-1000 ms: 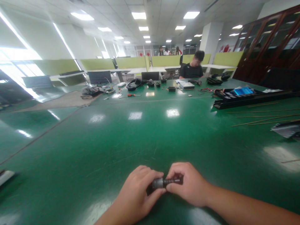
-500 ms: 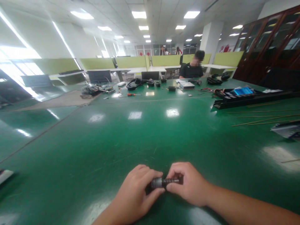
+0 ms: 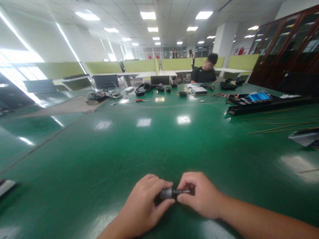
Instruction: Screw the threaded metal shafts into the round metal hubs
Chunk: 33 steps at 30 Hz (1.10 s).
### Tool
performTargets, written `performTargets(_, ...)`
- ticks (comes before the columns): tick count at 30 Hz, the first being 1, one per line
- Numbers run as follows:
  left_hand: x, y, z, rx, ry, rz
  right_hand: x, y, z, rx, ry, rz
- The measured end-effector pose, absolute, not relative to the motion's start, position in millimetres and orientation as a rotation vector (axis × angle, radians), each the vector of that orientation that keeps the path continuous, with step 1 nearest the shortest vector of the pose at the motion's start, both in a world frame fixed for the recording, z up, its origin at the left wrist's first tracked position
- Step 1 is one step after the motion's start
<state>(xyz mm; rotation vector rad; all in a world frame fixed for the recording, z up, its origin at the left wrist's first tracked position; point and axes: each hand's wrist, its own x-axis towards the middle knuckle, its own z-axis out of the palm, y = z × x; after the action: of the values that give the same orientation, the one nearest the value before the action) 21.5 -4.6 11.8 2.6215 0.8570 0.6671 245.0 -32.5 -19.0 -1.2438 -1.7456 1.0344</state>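
Between my hands, low over the green table [image 3: 149,149], lies a small dark metal part with a grey cylindrical body [image 3: 166,193] and a thinner ridged shaft [image 3: 183,192] pointing right. Its exact kind I cannot make out. My left hand [image 3: 147,199] is closed around the cylindrical end, thumb below and fingers above. The thumb and fingers of my right hand [image 3: 199,192] pinch the shaft near where it meets the body. My fingers and palms hide parts of both ends.
Farther back lie an orange screwdriver [image 3: 142,100], black parts [image 3: 183,94] and a white box [image 3: 198,90]. To the right are a long black channel [image 3: 249,109] and several thin rods [image 3: 286,124]. A person in black [image 3: 204,73] sits across the table.
My hands and the metal part have barely moved. In the far background, people have shifted slightly.
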Motion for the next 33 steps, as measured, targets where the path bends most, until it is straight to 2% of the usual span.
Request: performTargets(33,17.7,-1.9,10.8,2.566,0.875,0.637,244.4,-32.9,-15.9,-1.266,-1.720,1.068)
